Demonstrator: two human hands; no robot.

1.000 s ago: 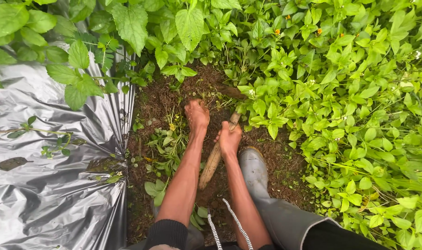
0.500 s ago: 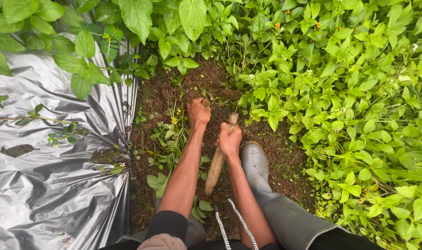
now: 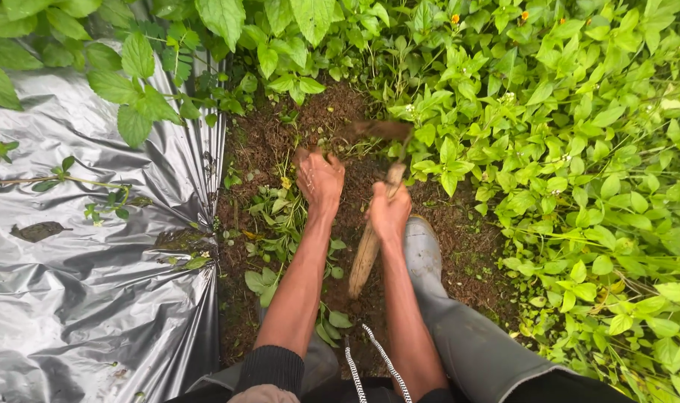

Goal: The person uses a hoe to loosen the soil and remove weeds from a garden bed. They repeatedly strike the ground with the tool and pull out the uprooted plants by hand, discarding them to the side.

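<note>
**Desk:** Head view, near to far: what's in the foreground?

**Photographer:** Two bare forearms reach out from dark sleeves over a striped cord [image 3: 373, 358]. A grey rubber boot [image 3: 429, 261] stands at 5 o'clock from the hands, on bare soil [image 3: 467, 254].

**Desk:** And the hands?

**Photographer:** The right hand [image 3: 388, 213] has its grip wrapped fully round the wooden handle [image 3: 366, 254] of a hoe-like tool, whose blurred blade [image 3: 385, 130] is at 12 o'clock, near the weed edge. The left hand [image 3: 319, 177] hangs fingers-down over the soil, curled loosely; I cannot tell whether its grip has hold of anything.

**Desk:** Surroundings?

**Photographer:** Silver plastic sheeting [image 3: 71, 298] at 9 o'clock, small weeds [image 3: 280, 209] just beside the left wrist, dense leafy plants [image 3: 579, 149] from 12 to 4 o'clock.

**Desk:** Risks?

**Photographer:** By my reading, the blade works close to the left fingers; a stroke drifting toward 10 o'clock could catch them. A pull that runs long could strike the boot, and one veering left might tear the sheeting.
</note>
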